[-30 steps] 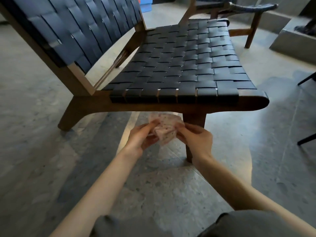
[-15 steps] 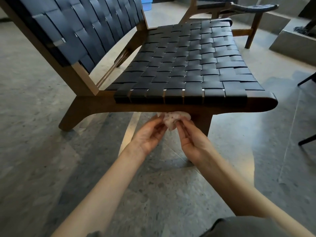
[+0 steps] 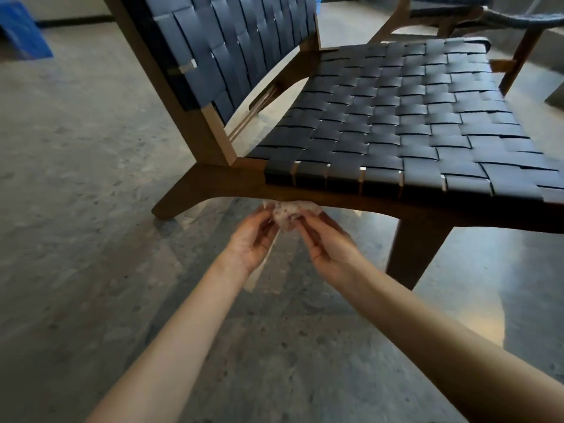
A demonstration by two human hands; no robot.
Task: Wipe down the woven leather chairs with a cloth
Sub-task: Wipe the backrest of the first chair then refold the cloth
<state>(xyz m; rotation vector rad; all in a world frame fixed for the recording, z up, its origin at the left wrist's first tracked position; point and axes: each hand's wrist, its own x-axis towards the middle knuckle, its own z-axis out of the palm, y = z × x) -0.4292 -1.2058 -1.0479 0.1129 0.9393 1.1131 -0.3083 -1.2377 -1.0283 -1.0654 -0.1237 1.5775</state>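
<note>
I pinched the bunched speckled cloth (image 3: 285,215) between my left hand (image 3: 251,239) and right hand (image 3: 328,244) (folding it, I judged), below the woven chair's wooden seat rail (image 3: 351,201).

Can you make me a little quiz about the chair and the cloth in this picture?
1. True or false: the cloth lies on the woven seat.
2. How many hands hold the cloth? A one, B two, C none.
3. Fill in: the wooden leg stands on the speckled grey ____.

Key
1. False: it is held just under the wooden rail.
2. B: the left hand and right hand both pinch it.
3. floor
</note>
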